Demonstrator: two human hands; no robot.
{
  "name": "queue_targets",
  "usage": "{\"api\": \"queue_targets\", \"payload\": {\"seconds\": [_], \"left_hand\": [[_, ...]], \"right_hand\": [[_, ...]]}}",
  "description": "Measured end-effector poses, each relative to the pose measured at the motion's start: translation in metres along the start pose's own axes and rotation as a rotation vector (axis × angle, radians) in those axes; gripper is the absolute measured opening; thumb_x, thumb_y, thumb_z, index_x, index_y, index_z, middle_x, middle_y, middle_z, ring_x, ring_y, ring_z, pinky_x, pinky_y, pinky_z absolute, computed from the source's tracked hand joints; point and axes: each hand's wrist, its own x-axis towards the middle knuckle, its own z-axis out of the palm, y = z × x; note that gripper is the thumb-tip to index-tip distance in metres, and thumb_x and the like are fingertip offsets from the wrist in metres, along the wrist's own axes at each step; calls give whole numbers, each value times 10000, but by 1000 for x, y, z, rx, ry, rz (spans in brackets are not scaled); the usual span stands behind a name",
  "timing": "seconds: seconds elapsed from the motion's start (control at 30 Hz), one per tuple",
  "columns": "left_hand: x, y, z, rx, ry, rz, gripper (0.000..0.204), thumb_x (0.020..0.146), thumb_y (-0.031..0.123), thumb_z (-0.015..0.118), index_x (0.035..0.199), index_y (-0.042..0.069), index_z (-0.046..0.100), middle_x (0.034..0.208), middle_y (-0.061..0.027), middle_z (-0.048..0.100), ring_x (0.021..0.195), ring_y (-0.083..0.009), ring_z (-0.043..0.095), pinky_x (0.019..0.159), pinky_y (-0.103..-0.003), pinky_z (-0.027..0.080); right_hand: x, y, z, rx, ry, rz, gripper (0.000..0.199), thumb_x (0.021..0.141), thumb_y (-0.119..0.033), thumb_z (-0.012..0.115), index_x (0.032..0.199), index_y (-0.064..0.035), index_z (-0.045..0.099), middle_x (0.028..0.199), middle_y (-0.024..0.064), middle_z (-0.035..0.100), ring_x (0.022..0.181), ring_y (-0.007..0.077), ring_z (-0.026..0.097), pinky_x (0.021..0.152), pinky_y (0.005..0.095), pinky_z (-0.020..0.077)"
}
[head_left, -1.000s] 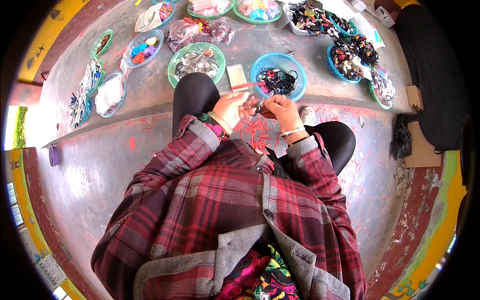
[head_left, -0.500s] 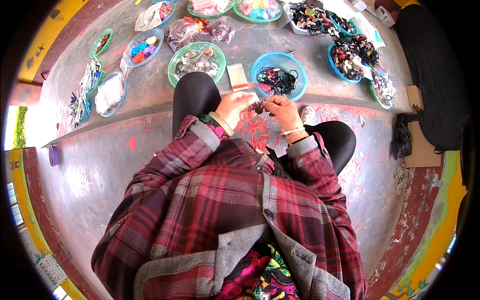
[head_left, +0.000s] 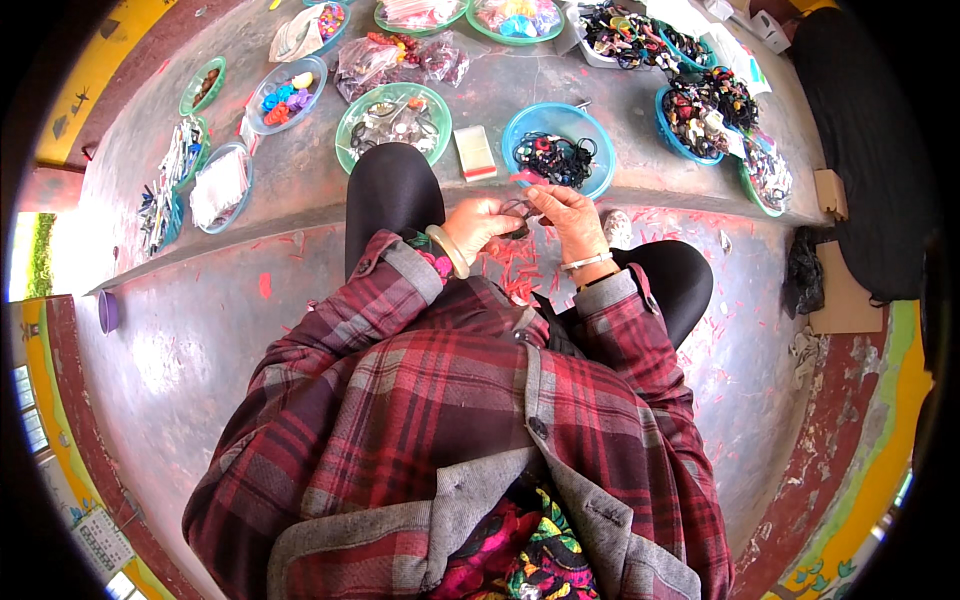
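Note:
A thin dark cord loop (head_left: 515, 208) hangs between my two hands, above my lap. My left hand (head_left: 476, 223) is closed, its thumb and fingers pinching the loop's left side. My right hand (head_left: 568, 214) is also closed, its fingertips pressed together at the loop's right side. A small pinkish-red strip (head_left: 527, 178) shows just beyond the right fingertips; whether they grip it is unclear. Right behind the hands stands a blue basin (head_left: 606, 150) with black cords in it. Left of it lies a small white tray (head_left: 474, 152) with a red edge.
A green basin (head_left: 342, 135) of clear packets stands beyond my left knee. Farther off are several basins, including a blue one (head_left: 662, 120) heaped with dark trinkets and an oval one (head_left: 263, 122) of coloured pieces. Red scraps (head_left: 512, 270) litter the floor below the ledge (head_left: 300, 212).
Both hands have shifted slightly; the right has risen toward the blue basin and the left has dropped a little. The red strip, stretched out sideways before, now shows as a short piece near the right fingertips.

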Motion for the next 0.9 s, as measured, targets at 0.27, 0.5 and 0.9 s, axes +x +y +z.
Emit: {"api": "queue_targets", "payload": {"seconds": [0.27, 0.5, 0.9], "left_hand": [[-10, 12, 12, -7, 3, -107, 173, 777, 76, 585, 941, 22, 580, 838, -32, 604, 678, -66, 559, 440, -157, 371], [-9, 12, 13, -40, 89, -62, 135, 757, 58, 593, 890, 37, 598, 814, -27, 601, 671, -70, 555, 480, -177, 411], [-9, 17, 14, 105, 92, -43, 203, 804, 146, 560, 975, 40, 582, 838, -17, 598, 684, -78, 554, 495, -205, 439]], "right_hand": [[0, 2, -3, 54, -34, -10, 163, 796, -106, 583, 936, -30, 619, 855, 46, 631, 754, 104, 568, 683, 234, 429], [-1, 5, 3, -174, -77, -47, 191, 804, -121, 571, 951, -7, 615, 814, 16, 606, 717, 80, 531, 679, 224, 419], [0, 6, 2, -160, -12, -76, 185, 825, -170, 551, 905, -23, 630, 758, 6, 610, 687, 74, 530, 600, 203, 376]]}}
